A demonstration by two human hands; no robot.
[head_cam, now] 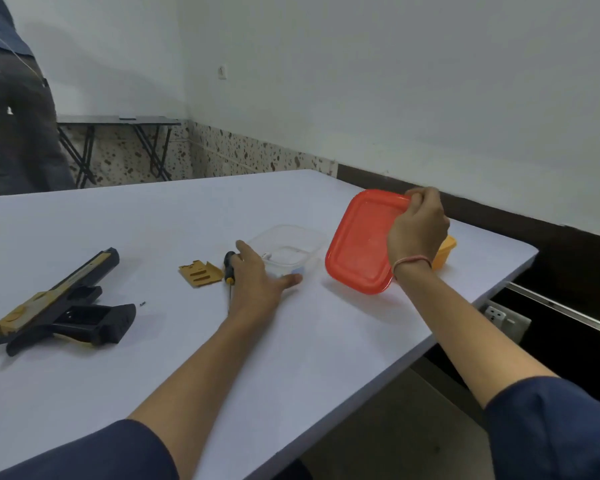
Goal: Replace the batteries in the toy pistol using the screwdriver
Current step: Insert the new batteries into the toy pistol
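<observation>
The black and tan toy pistol (63,306) lies on its side at the left of the white table (153,368), its grip compartment uncovered. A tiny screw (142,303) lies just right of it. The tan battery cover (200,273) rests mid-table beside the black and yellow screwdriver (228,271). My left hand (257,282) lies flat with straight fingers against the near side of a clear plastic container (288,249). My right hand (418,226) pinches the far edge of the container's red lid (357,244), holding it tilted above the table. The container's contents are blurred.
A yellow tub (445,252) sits behind the red lid near the table's right edge. A wall socket (499,317) is below that edge. Another person stands at the far left by a folding table (118,121).
</observation>
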